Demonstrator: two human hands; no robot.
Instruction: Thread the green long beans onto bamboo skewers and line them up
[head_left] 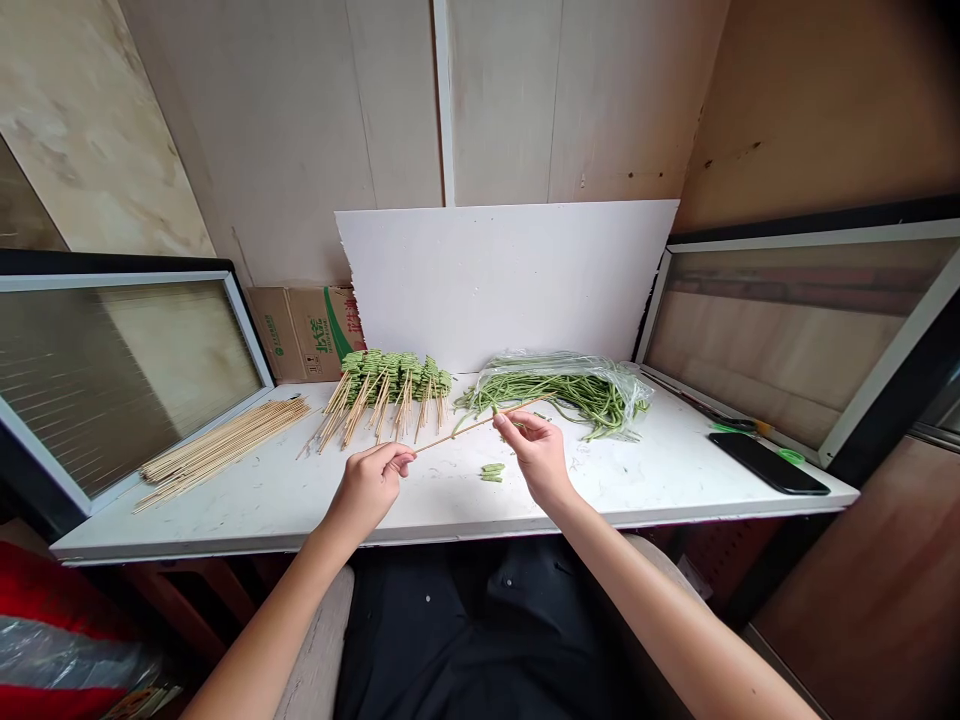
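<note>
Holding 1 thin pale bamboo skewer (480,425) between both hands, above the front middle of the flat white worktop (660,470). Left hand (371,485) is closed in a pinch on the skewer's near end. Right hand (536,450) pinches further along, fingertips closed on a small green bean piece (496,411) sitting on the stick. Skewer runs tilted, rising from left to right, tip reaching towards the bean pile.

On the worktop just below the right hand: a few short cut green bean pieces (492,472), loose, not touching either hand. Behind the hands: a row of finished skewers loaded with folded green beans (390,385), sticks fanned towards the front. Right of that: a heap of long green beans lying on a clear plastic bag (570,390). Far left: a bundle of bare bamboo skewers (217,450), well apart from the hands. Far right near the edge: a black flat phone (769,462).

Room: white board (510,280) propped upright behind the worktop, brown cardboard box with green print (311,330) at its left, framed glass panels leaning on both sides, plywood walls.
</note>
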